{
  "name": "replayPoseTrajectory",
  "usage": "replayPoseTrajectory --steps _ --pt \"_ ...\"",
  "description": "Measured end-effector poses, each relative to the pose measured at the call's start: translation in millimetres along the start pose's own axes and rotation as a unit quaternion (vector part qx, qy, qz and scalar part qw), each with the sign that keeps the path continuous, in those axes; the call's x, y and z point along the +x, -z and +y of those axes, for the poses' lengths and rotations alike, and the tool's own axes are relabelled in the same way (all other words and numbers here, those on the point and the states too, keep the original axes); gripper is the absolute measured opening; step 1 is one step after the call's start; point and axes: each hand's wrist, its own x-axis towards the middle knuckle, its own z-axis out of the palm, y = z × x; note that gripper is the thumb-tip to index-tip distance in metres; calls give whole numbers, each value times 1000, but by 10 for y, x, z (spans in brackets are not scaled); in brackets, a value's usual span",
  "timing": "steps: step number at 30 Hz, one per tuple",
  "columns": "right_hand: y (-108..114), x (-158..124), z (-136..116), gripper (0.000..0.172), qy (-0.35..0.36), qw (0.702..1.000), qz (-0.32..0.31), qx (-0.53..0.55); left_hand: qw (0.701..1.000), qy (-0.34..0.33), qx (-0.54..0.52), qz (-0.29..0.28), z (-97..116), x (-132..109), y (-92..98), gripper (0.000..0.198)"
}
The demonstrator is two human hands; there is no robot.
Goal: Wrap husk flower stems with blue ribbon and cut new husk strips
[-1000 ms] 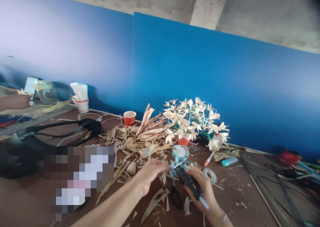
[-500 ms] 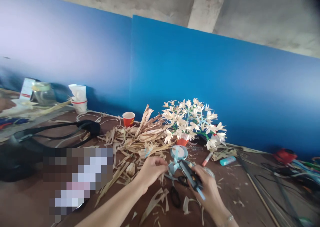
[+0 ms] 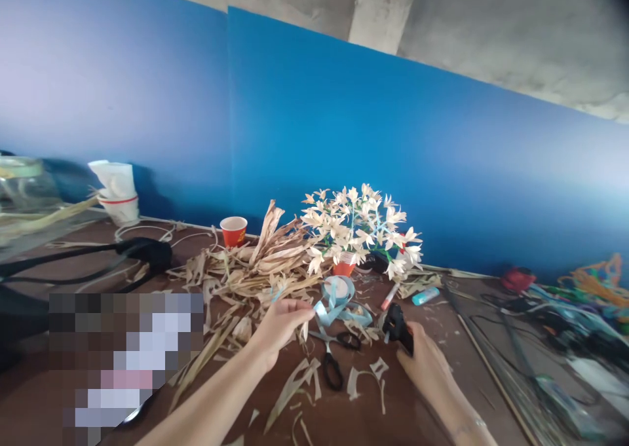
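Observation:
My left hand (image 3: 284, 325) is closed in a pinch at the end of a pale blue ribbon (image 3: 320, 314), which leads up to its spool (image 3: 335, 287). My right hand (image 3: 428, 361) is wrapped around what looks like a black and orange glue gun (image 3: 399, 326), held above the table. Between the hands, black-handled scissors (image 3: 334, 371) lie with their blades apart. Behind the spool, a red paper cup (image 3: 344, 266) holds a bunch of cream husk flowers (image 3: 361, 226) on green and blue stems.
Dried corn husks (image 3: 260, 262) are heaped at the left of the flowers, with scraps across the brown table (image 3: 354, 426). Another red cup (image 3: 233, 232) and white cups (image 3: 118, 200) stand along the wall. A marker (image 3: 390, 297) and turquoise tube (image 3: 425, 295) lie at right, near tangled cables (image 3: 540, 325).
My right hand has moved the tool right and away from the ribbon, uncovering the scissors. My left hand still pinches the ribbon. The view has shifted to the right.

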Motion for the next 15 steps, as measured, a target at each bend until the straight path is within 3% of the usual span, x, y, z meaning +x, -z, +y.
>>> replayPoseTrajectory --steps 4,6,8,9,12,15 --pt "58 -64 -70 40 -18 999 13 -28 1000 5 -16 -10 8 -13 -10 27" --pt "192 -90 -209 39 -34 996 58 -52 1000 5 -22 -17 13 -21 -17 25" --pt "324 -109 -429 32 25 994 104 22 999 5 -29 -24 13 -31 -30 23" --pt "365 -115 -563 28 69 989 95 96 999 4 -35 -30 11 -36 -37 22" --pt "336 -106 -984 32 125 935 -2 333 996 -4 -59 -62 6 -52 -60 21" --pt "139 -56 -1283 41 107 855 -83 500 992 -14 -85 -88 7 -59 -71 18"
